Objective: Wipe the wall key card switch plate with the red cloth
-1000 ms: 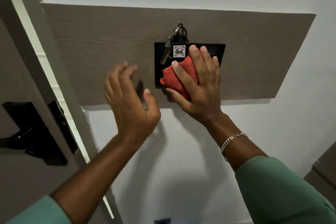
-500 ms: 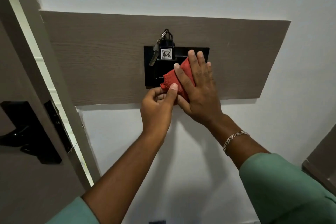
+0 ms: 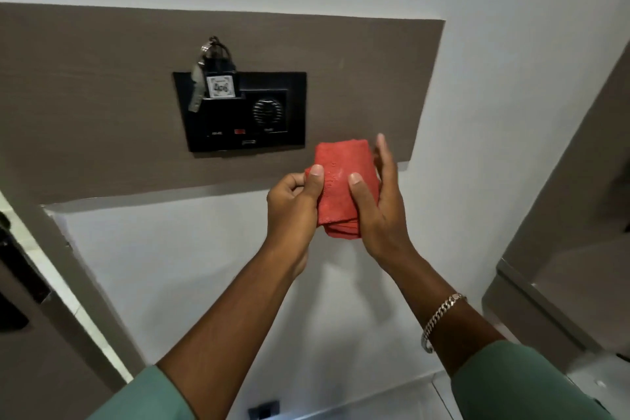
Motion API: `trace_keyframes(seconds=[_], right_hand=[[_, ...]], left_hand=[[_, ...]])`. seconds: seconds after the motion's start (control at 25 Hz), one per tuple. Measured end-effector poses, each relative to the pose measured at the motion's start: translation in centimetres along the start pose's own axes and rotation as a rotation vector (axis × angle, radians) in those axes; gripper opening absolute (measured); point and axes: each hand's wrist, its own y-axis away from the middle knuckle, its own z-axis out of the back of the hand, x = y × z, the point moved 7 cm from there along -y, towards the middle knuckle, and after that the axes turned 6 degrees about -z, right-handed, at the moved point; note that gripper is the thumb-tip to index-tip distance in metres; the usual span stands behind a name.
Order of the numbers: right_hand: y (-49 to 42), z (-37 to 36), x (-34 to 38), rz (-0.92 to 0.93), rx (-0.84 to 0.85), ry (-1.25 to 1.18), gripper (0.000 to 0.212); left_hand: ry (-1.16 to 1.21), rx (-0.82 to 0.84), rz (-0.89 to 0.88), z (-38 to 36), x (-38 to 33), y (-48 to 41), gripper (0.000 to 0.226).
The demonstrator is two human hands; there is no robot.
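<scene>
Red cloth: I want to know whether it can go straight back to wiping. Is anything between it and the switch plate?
Nothing visible blocks it. The red cloth, held by the left hand and right hand, sits just below-right of the switch plate. Only the key bunch covers the plate's upper-left part.

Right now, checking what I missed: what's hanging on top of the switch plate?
A key tag with a handwritten number and a key hang over the switch plate's upper-left corner. The surface beneath them is covered. The red cloth is off the plate.
</scene>
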Motion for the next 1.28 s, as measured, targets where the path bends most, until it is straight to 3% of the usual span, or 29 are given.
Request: trace_keyframes(seconds=[0.12,0.28,0.48,0.56,0.72,0.84,1.04,1.16,1.28], right_hand=[[1.3,5.5,-5.8,-0.468,-0.073,-0.198,0.083],[4.0,14.8,-12.2,-0.709,-0.119,-0.373,0.082],[7.1,28.7,-19.9,-0.757,-0.389,-0.381,0.078],[8.3,33.5,-22.9,-0.776,-0.454,-0.356,0.081],[11.0,42.8,-29.6,-0.843,-0.642,-0.173,0.088],[12.0,47.9,-34.0,-0.847,-0.726,-0.07,0.076],[9.6,52.4,-38.0,-0.803,-0.676,0.296,0.071],[8.2,53.3,-38.4,-0.809,-0.604,0.401,0.066],[7.6,51.4,-36.0,-0.748,-0.495,0.705,0.066]], left_hand=[[0.024,0.055,0.111,-4.1,3.7,0.8,0.026],[-0.005,0.133,0.268,-11.4,10.8,2.7,0.027],[-0.108,0.336,0.516,-23.5,22.0,6.6,0.024],[-0.157,0.341,0.567,-27.6,26.6,7.8,0.03],[-0.233,0.362,0.66,-35.1,36.0,10.3,0.005],[-0.221,0.388,0.696,-39.5,41.5,11.3,0.018],[-0.084,0.424,0.66,-43.1,45.7,10.8,0.035],[0.057,0.456,0.732,-43.7,45.7,10.7,0.031],[-0.222,0.512,0.51,-42.9,43.0,9.0,0.054]])
